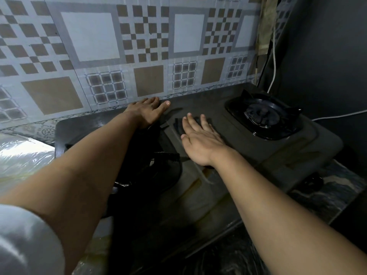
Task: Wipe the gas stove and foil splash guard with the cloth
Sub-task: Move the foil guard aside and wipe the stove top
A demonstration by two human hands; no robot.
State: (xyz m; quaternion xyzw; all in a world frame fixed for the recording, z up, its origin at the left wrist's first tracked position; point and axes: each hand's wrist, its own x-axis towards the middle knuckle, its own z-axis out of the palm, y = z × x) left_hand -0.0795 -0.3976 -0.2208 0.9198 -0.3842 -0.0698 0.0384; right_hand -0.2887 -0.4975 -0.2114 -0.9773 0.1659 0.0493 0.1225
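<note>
Your right hand (198, 139) lies flat on a dark cloth (179, 125) on top of the gas stove (258, 155). Your fingers are straight and spread, pressing the cloth down. Only a small bit of the cloth peeks out past your fingertips. It looks dark and folded, almost the same color as the stove.

The stove is dark and a little shiny, with brownish streaks near its front edge. Its right burner (262, 116) is black and sits in a sunken tray, well apart from your hand.

Your left hand (147, 114) is open too. It rests at the back edge of the stove, with the fingertips touching the bottom of the splash guard (89, 56). The guard stands upright behind the stove and has a pattern of gray, white and brown squares.
</note>
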